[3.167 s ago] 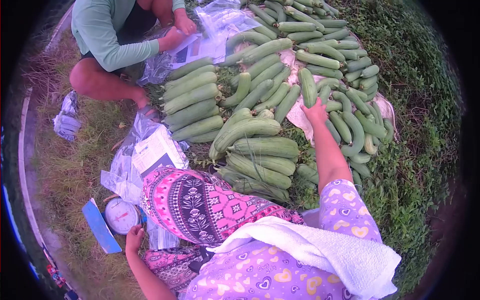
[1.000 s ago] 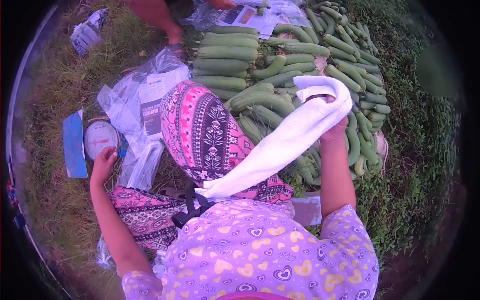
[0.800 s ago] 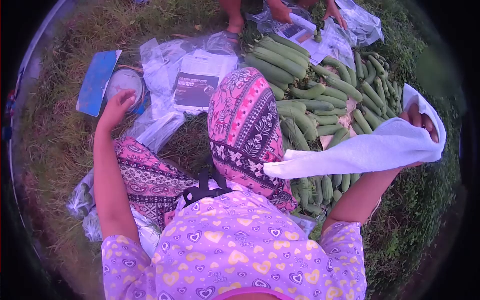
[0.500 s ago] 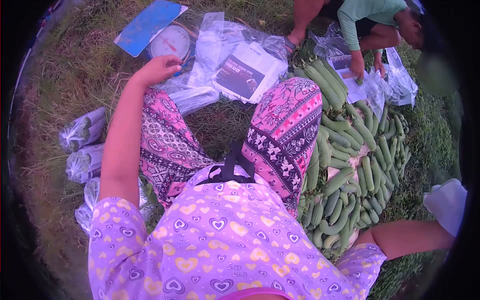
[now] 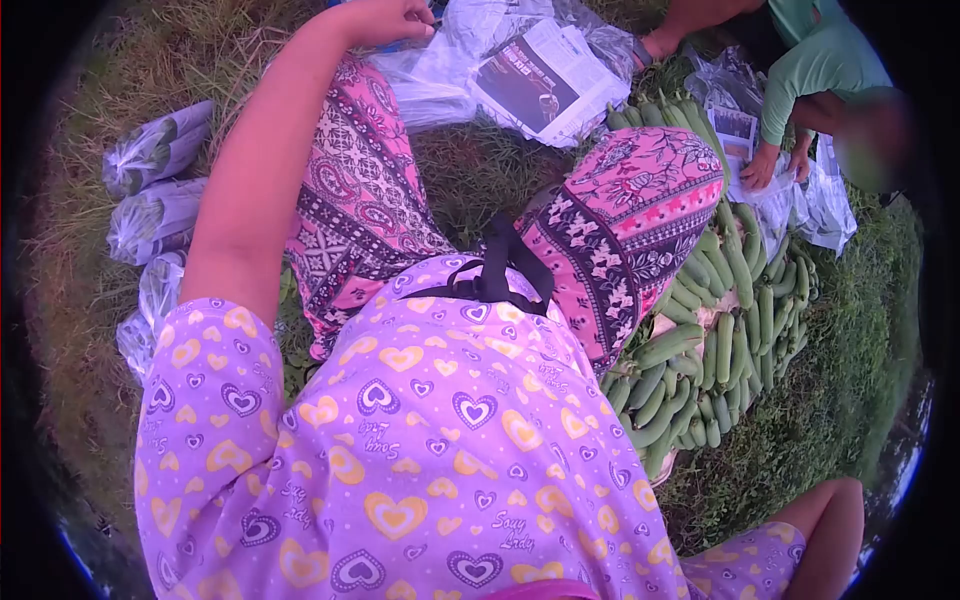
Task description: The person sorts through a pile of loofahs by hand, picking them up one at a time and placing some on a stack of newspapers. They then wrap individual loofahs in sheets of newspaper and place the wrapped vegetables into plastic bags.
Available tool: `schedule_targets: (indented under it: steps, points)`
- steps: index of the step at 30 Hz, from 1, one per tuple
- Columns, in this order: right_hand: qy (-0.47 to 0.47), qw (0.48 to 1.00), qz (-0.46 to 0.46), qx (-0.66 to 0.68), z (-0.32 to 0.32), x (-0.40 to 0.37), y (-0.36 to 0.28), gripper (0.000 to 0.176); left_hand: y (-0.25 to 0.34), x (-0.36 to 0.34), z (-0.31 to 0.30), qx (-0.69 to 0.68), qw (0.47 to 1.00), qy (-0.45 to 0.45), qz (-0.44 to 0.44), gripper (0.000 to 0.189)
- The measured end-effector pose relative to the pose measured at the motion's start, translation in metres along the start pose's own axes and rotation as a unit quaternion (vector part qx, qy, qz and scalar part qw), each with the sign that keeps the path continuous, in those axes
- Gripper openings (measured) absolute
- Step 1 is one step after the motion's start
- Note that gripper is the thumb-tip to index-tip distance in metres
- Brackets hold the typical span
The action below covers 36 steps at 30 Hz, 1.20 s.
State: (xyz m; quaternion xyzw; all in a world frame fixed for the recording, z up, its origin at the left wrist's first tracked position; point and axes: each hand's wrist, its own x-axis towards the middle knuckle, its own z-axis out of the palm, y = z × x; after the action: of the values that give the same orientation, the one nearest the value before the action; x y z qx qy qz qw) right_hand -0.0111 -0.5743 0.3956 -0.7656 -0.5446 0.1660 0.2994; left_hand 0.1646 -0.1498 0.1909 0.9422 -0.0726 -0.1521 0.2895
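My left hand (image 5: 392, 20) is at the top edge of the view, its fingers curled in. Whatever it may hold is hidden. Just beside it lie clear plastic bags (image 5: 425, 95) on the grass. Sheets of newspaper (image 5: 550, 85) rest on that plastic, to the right of the hand. My right arm is bent at the lower right, and its hand is out of view. Between that arm and my knee spreads a pile of long green cucumber-like vegetables (image 5: 722, 345).
Filled plastic bags (image 5: 158, 150) stand in a row on the left. At the upper right a person in a green sleeve (image 5: 815, 85) crouches, hands on newspaper and plastic (image 5: 770, 205). Grass (image 5: 840, 340) surrounds the pile.
The view has shifted, and the blue board and round dial at the top left have left it. My right arm has bent back, and the white thing at its end has gone from sight.
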Motion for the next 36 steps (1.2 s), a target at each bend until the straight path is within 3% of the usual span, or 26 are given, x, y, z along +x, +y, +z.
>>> schedule_targets:
  steps: [3, 7, 12, 14, 15, 16, 17, 18, 19, 20, 22, 25, 27, 28, 31, 36]
  points:
    - [-0.035, 0.998, -0.030, 0.042, -0.008, 0.001, -0.003, 0.026, 0.018, -0.009, -0.012, 0.039, 0.999, -0.036, 0.005, 0.040]
    - [-0.074, 0.986, -0.090, 0.121, -0.030, -0.004, -0.007, 0.026, 0.015, -0.014, -0.013, 0.033, 0.999, -0.008, 0.004, 0.040]
    - [-0.095, 0.928, -0.183, 0.310, -0.064, -0.014, 0.004, 0.027, 0.008, -0.021, -0.020, 0.020, 0.999, -0.011, 0.028, 0.041]
    - [-0.007, 0.942, -0.086, 0.325, -0.063, -0.030, 0.024, 0.028, -0.004, -0.021, -0.008, -0.067, 0.998, 0.010, -0.016, 0.038]
    - [0.089, 0.955, 0.070, 0.275, -0.049, -0.042, 0.043, 0.028, 0.008, -0.026, -0.012, -0.033, 0.999, 0.000, -0.003, 0.039]
    - [0.174, 0.931, 0.254, 0.196, -0.031, -0.052, 0.069, 0.028, 0.010, -0.031, -0.011, -0.056, 0.998, 0.012, 0.011, 0.039]
    - [0.211, 0.869, 0.436, 0.103, -0.005, -0.069, 0.093, 0.029, 0.009, -0.031, -0.014, -0.100, 0.994, -0.016, -0.028, 0.042]
    - [0.169, 0.827, 0.536, 0.012, 0.017, -0.093, 0.113, 0.029, 0.009, -0.032, -0.012, -0.068, 0.998, 0.004, -0.004, 0.041]
    - [0.094, 0.816, 0.570, 0.015, 0.038, -0.120, 0.124, 0.024, 0.010, -0.032, -0.013, -0.086, 0.996, -0.003, -0.024, 0.040]
    - [0.077, 0.782, 0.602, 0.146, 0.073, -0.155, 0.139, 0.024, 0.011, -0.032, -0.015, -0.104, 0.993, -0.010, -0.047, 0.039]
    - [-0.030, 0.653, 0.661, 0.367, 0.134, -0.193, 0.131, 0.027, 0.023, -0.034, -0.016, -0.143, 0.986, 0.003, -0.084, 0.039]
    - [-0.179, 0.522, 0.616, 0.563, 0.259, -0.232, 0.086, 0.028, 0.025, -0.033, -0.017, -0.155, 0.985, 0.011, -0.082, 0.039]
    - [-0.178, 0.410, 0.574, 0.686, 0.319, -0.226, 0.048, 0.028, 0.026, -0.030, -0.018, -0.120, 0.988, 0.000, -0.094, 0.039]
    - [-0.159, 0.379, 0.563, 0.717, 0.344, -0.218, 0.033, 0.028, 0.028, -0.030, -0.016, -0.105, 0.989, 0.002, -0.105, 0.039]
    - [-0.069, 0.394, 0.609, 0.684, 0.395, -0.194, 0.005, 0.028, 0.012, -0.021, -0.015, -0.116, 0.987, -0.037, -0.106, 0.040]
    - [0.008, 0.472, 0.701, 0.534, 0.440, -0.168, -0.007, 0.027, -0.006, -0.005, -0.015, -0.068, 0.991, -0.074, -0.091, 0.041]
